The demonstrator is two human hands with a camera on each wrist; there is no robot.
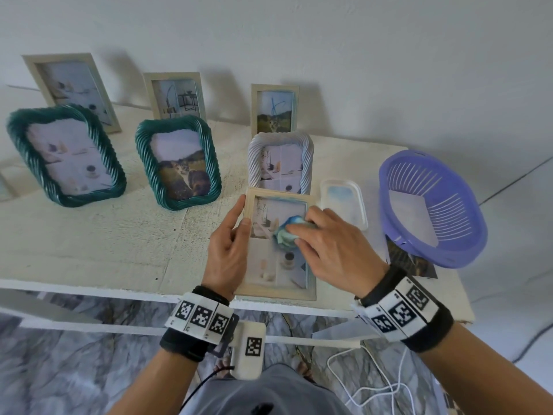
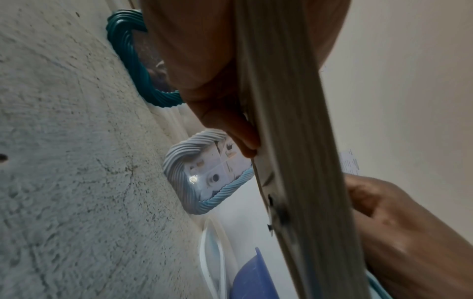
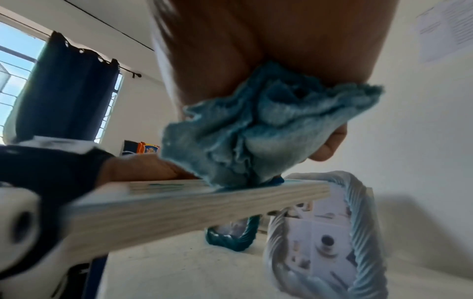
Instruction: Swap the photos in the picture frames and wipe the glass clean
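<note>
Pale wood frame (image 1: 278, 244) at the near table edge; my left hand (image 1: 227, 250) grips its left rail, my right hand (image 1: 332, 247) presses the bunched blue cloth (image 1: 285, 233) on the glass. Left wrist: fingers (image 2: 240, 139) behind the rail; brace there. Right wrist: cloth (image 3: 256, 129) bunched; flatter would wipe better.

The right hand (image 1: 332, 244) covers most of the blue cloth (image 1: 287, 232) in the head view, and the cloth hides part of the glass of the wooden frame (image 1: 278, 290). The purple basket (image 1: 466, 256) overlaps a dark photo (image 1: 419, 265) on the desk (image 1: 119, 241). In the left wrist view the frame's edge is motion-blurred and blocks most of the right hand.
</note>
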